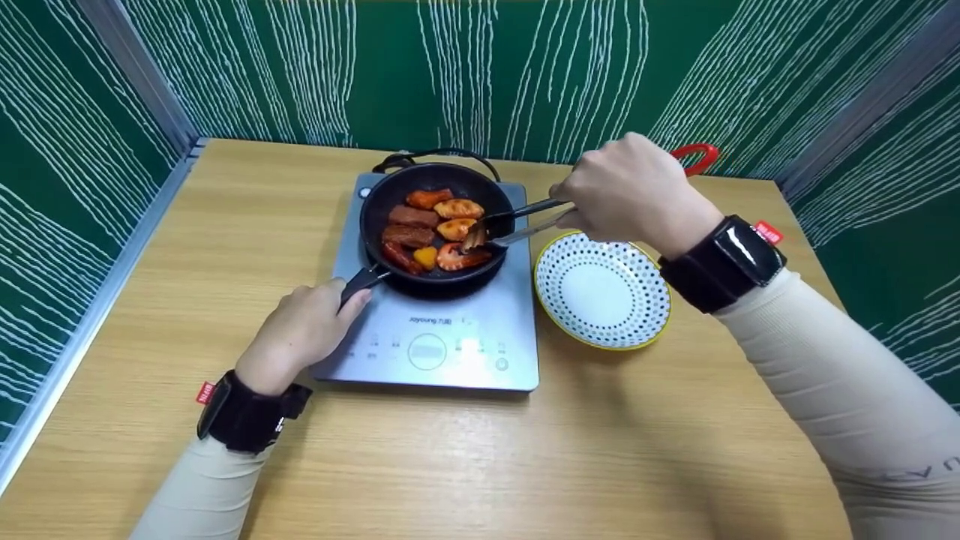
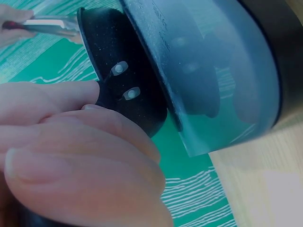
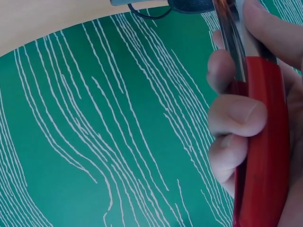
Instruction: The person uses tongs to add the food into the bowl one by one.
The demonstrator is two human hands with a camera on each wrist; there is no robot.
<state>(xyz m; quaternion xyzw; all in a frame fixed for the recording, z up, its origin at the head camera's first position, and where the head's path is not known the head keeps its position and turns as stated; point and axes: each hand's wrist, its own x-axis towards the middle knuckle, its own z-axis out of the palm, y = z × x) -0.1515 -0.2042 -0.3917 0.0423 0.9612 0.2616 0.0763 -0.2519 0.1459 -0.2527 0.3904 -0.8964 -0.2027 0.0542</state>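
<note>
My left hand (image 1: 311,322) grips the black handle (image 1: 364,285) of a frying pan (image 1: 375,191) on an induction cooker (image 1: 330,367). In the left wrist view, curled fingers (image 2: 85,165) wrap the handle beside the pan's riveted wall (image 2: 147,52). My right hand (image 1: 626,187) holds metal tongs (image 1: 544,217), its fingers round their red handle (image 3: 265,142). The tong tips reach into the pan's right side, at a small brown scored piece (image 1: 474,238); whether they pinch it I cannot tell. Around it lie brown slabs (image 1: 409,235), golden dumpling-like pieces (image 1: 459,208), a shrimp (image 1: 454,257) and a yellow chunk (image 1: 425,258).
A white dotted bowl (image 1: 551,300) with a yellow rim stands right of the cooker, below the right hand. Behind the pan a black cord (image 1: 457,151) curves on the wooden table (image 1: 420,465). Green panels (image 1: 397,67) with white lines enclose the back and sides.
</note>
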